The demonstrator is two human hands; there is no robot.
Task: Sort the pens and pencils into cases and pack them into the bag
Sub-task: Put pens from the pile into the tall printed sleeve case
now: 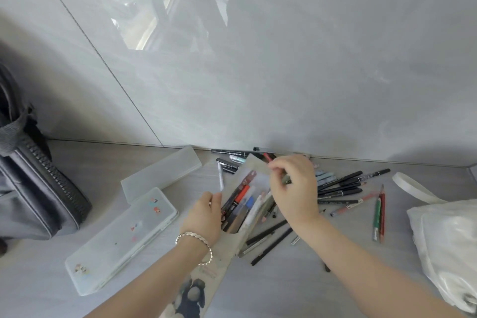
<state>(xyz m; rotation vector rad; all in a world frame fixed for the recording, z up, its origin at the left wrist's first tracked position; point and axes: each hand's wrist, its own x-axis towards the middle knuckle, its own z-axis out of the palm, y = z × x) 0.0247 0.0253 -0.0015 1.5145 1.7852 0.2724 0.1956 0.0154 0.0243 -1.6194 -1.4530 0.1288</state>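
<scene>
Far left of both grips, the dark bag [38, 188] stands against the wall with its zip facing you, well apart from your hands. Between it and your left grip lie two translucent hard cases, both shut: the plain case [161, 174] farther from you and the stickered case [121, 240] nearer, each with its long axis running up and to the right.

Your left hand [206, 212], a bracelet [196, 239] at its wrist, curls its fingers round the left edge of the soft pouch [229, 245] and holds it. The pouch runs from under your forearm up and to the right, and several pens show through its clear window. Its mouth ends just under your right grip.

Your right hand [294, 183] has its fingertips pinched together on a dark pen [287, 179]; the fingers hide most of the barrel. The pen sits at the pouch's mouth, so the coming move seems to depend on keeping its axis in line with the pouch.

Right of and below that grip, the loose pens and pencils [340, 186] fan out on the table, most pointing up and to the right. The right hand is the nearer one to them. A red and green pencil pair [379, 212] lies farther right, nearly upright in view. Beyond it rests a white bag [449, 240].
</scene>
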